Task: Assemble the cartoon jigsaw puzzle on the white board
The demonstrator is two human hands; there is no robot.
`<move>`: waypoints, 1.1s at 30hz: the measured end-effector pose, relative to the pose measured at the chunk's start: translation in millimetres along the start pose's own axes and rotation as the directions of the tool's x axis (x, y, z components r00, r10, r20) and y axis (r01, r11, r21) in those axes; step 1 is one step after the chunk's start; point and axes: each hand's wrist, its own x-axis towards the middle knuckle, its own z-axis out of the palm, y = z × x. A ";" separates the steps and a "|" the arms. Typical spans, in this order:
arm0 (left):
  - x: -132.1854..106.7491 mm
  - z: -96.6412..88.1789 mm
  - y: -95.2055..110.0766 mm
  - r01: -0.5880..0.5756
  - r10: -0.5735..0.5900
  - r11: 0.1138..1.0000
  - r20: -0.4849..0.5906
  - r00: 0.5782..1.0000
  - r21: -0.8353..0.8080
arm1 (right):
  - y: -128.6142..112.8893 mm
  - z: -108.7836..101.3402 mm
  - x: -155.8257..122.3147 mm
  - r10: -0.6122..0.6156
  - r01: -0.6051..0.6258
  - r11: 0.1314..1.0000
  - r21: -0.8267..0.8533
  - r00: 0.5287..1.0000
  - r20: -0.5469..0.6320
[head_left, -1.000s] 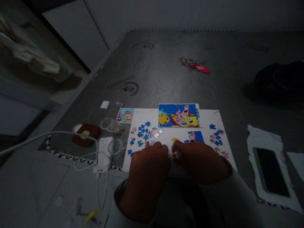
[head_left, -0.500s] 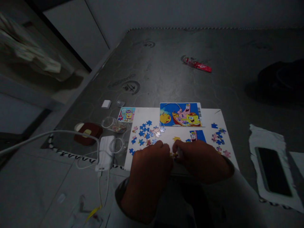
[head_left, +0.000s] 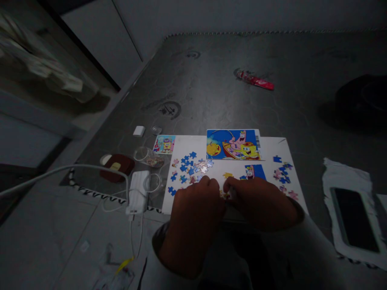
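My left hand (head_left: pixel 196 207) and my right hand (head_left: pixel 260 201) rest side by side on the near part of a white board (head_left: pixel 269 147), fingertips meeting over small puzzle pieces (head_left: pixel 225 195) pinched between them. Loose blue puzzle pieces (head_left: pixel 189 167) lie scattered left of my fingers, and another cluster of pieces (head_left: pixel 282 175) lies to the right. A cartoon reference picture (head_left: pixel 233 144) sits at the board's far edge. A small joined section of puzzle (head_left: pixel 255 171) lies just beyond my right hand.
A white charger with cable (head_left: pixel 137 191), a clear cup (head_left: pixel 148 157), a dark red case (head_left: pixel 116 167) and a small cartoon card (head_left: pixel 165 144) lie left of the board. A phone on white cloth (head_left: pixel 352 213) lies right. A red wrapper (head_left: pixel 255 79) lies farther off.
The view has drifted slightly, so everything sits a little further right. My hands stay together on the same spot, fingers working the small pieces.
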 end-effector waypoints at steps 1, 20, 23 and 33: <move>0.3 0.4 0.1 -0.003 0.003 1.000 -0.002 1.000 -0.002 | 0.0 0.2 0.0 0.001 -0.001 1.000 0.005 1.000 -0.006; -1.4 -0.6 1.6 -0.010 0.010 1.000 -0.018 1.000 0.000 | 2.7 0.8 0.1 -0.005 0.005 0.999 0.036 1.000 -0.019; -1.8 -0.8 1.1 -0.012 0.012 1.000 -0.012 1.000 -0.010 | 2.7 0.3 0.4 -0.005 0.006 0.999 0.038 1.000 -0.013; -2.6 1.6 0.8 -0.038 0.038 0.999 -0.006 0.999 -0.030 | 2.6 1.4 -0.1 -0.002 0.001 0.999 0.032 1.000 0.008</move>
